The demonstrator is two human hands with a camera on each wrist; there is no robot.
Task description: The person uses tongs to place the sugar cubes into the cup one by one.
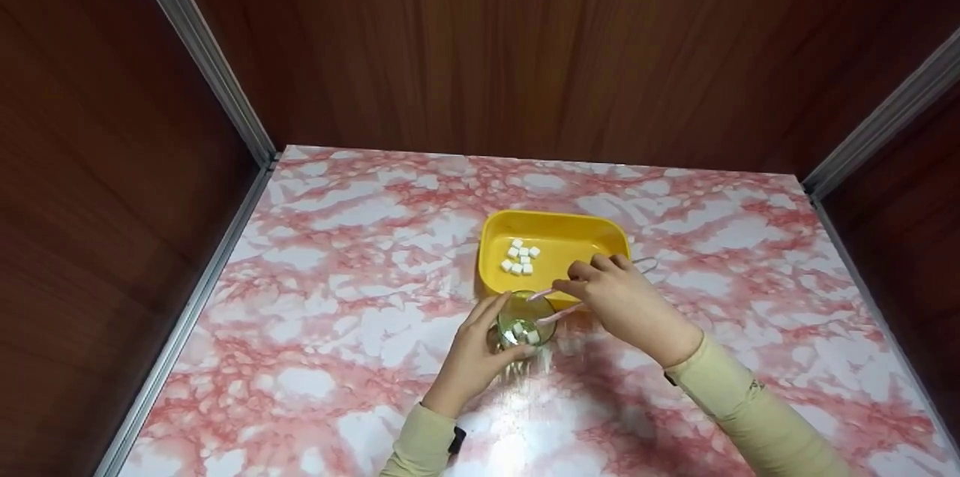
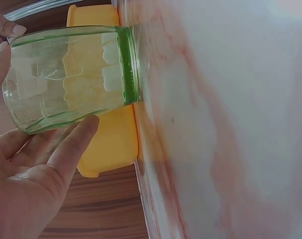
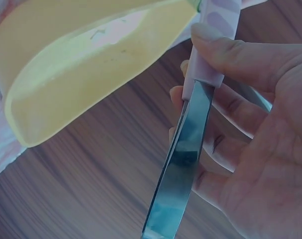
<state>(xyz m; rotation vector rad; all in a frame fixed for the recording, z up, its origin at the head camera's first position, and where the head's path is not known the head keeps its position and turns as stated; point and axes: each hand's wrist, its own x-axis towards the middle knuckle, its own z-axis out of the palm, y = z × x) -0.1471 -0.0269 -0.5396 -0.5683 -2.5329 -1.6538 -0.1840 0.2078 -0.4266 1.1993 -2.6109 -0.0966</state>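
My left hand (image 1: 472, 349) holds a green-tinted clear glass (image 2: 86, 74), with fingers along one side and the thumb at the near side. The glass stands upright on the table, with a few white cubes (image 2: 111, 77) at its bottom. Pinched in my right hand (image 1: 622, 304) is a pair of metal tongs (image 3: 183, 149) with pink ends. In the head view the two pink ends lie apart over the glass's mouth, nothing visible between them. Just beyond the glass, a yellow tray (image 1: 555, 218) contains several white cubes (image 1: 523, 253) at its left side.
A red-and-white marbled tabletop (image 1: 337, 274) carries everything. Dark wooden panels (image 1: 480, 49) enclose it at the back and both sides, with metal strips (image 1: 210, 49) at the corners. The tray's near rim sits close behind the glass.
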